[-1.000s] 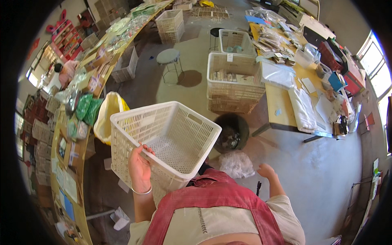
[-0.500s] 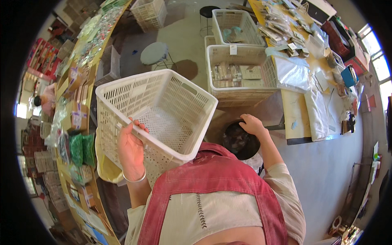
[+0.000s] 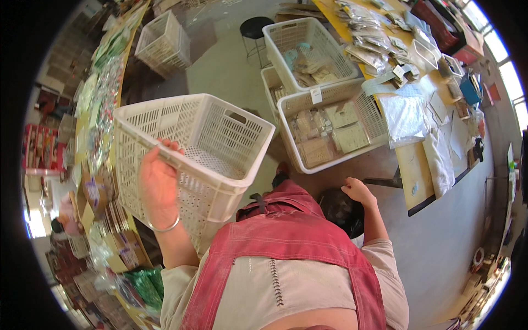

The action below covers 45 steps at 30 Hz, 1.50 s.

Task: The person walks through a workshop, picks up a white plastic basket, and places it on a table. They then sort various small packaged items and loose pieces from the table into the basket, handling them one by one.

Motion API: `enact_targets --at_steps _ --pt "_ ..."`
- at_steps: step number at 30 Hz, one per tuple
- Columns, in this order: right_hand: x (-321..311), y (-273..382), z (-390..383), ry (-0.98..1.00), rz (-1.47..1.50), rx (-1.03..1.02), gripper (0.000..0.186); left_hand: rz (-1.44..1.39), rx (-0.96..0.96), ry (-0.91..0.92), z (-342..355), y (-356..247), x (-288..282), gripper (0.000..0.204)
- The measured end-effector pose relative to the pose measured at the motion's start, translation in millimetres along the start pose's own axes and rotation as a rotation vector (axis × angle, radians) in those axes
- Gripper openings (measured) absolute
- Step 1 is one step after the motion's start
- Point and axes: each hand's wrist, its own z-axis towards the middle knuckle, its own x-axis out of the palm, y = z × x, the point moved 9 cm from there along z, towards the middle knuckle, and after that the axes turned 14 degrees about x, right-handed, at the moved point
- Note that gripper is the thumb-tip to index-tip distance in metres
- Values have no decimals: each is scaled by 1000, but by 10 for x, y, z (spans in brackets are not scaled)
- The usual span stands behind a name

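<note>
L hand [image 3: 159,184]: fingers hooked over rim of wht perforated plastic crate [image 3: 206,172]. R hand [image 3: 358,192]: at edge of blk bin [image 3: 332,205], fingers bent, can't tell if pinching.

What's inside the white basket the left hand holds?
In the white basket, only its walls and part of its holed floor show. The near side, gripped by the left hand, covers the rest.

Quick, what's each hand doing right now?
Left hand: closed over the rim of the white crate, holding it.
Right hand: loosely curled; nothing shows in it, but the palm is hidden, so I can't tell.
</note>
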Motion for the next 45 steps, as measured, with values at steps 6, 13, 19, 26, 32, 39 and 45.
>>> enact_targets --at_steps 6,13,19,26,32,39,45 --pt "-492 859 982 -224 243 -37 34 -1 -87 212 1178 -327 378 29" --pt "-335 2622 1495 621 1517 136 99 -264 -215 577 1937 -576 1480 50" --pt "-684 3481 1439 246 1915 186 62 -239 -433 889 2664 -547 2080 64" --pt "-299 3708 862 -461 2133 384 37 -232 -522 1086 3428 -255 1943 52" --pt "282 3983 -735 -1190 2243 615 32 -252 -935 1198 3168 313 2363 36" --pt "1944 3377 -2303 -1876 2145 901 21 359 -874 1617 1335 1338 2515 21" --pt "3268 3386 -2992 -1905 2418 1090 27 296 -1083 1877 -216 2183 1713 28"
